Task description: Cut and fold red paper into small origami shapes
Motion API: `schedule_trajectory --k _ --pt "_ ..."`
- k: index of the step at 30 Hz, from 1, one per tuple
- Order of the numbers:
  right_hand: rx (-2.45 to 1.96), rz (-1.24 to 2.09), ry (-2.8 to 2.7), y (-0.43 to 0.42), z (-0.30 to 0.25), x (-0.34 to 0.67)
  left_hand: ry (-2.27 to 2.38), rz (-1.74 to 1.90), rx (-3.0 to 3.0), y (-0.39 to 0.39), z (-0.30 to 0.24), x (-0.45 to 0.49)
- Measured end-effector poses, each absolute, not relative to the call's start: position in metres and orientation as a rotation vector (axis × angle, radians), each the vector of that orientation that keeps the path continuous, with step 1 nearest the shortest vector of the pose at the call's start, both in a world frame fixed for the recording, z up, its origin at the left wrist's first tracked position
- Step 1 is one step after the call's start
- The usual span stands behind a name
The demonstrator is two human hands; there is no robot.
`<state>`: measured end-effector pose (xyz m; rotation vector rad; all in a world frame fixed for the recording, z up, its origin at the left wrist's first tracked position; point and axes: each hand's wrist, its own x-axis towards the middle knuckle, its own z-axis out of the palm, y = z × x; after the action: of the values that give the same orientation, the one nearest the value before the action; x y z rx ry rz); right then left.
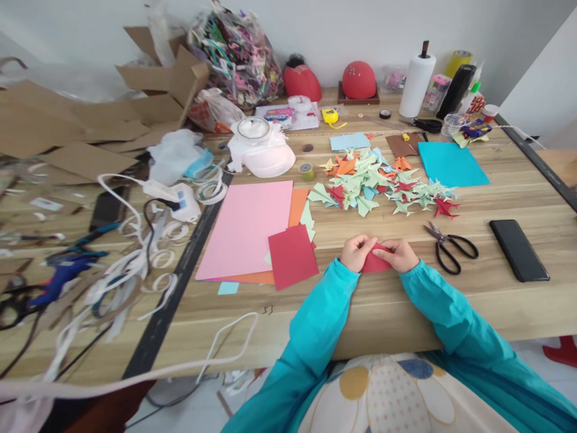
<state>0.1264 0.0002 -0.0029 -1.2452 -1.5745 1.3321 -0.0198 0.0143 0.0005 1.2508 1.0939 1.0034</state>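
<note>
Between my two hands is a small sheet of red paper (377, 262), partly folded and partly covered by my fingers. My left hand (357, 251) pinches its upper left side. On the right side, my right hand (399, 255) grips it with thumb and fingers. Just beyond lies a heap of folded paper shapes (367, 177), mostly pale green with some orange, red and blue. Left of my hands, a flat red paper sheet (293, 257) overlaps a larger pink sheet (252, 222), with orange paper (300, 204) showing beneath.
Black-handled scissors (451, 246) and a dark phone (519, 250) lie to the right. Bright blue paper (453, 163) is behind them. White cables (130, 258), a blue glue gun (65, 278) and cardboard (67, 126) crowd the left. Bags and bottles line the wall.
</note>
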Motion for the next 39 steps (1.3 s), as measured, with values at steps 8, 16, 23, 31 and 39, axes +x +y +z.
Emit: schedule_trajectory --k 8,16,23,31,39 --pt "-1.276 1.297 -1.455 0.003 0.003 0.133 1.034 0.967 1.503 0.012 0.007 -0.025" --pt "-1.286 1.257 -1.425 0.002 0.006 0.133 1.067 1.017 1.67 0.012 0.005 -0.025" --pt "-1.325 1.225 -1.397 0.005 0.003 0.138 1.033 1.013 1.723 0.014 0.006 -0.026" --pt "-1.343 1.234 -1.334 0.006 0.001 0.138 1.158 1.014 1.764 0.014 0.001 -0.026" --pt "-1.359 1.234 -1.319 0.006 0.002 0.138 1.203 1.033 1.725 0.015 0.0 -0.028"
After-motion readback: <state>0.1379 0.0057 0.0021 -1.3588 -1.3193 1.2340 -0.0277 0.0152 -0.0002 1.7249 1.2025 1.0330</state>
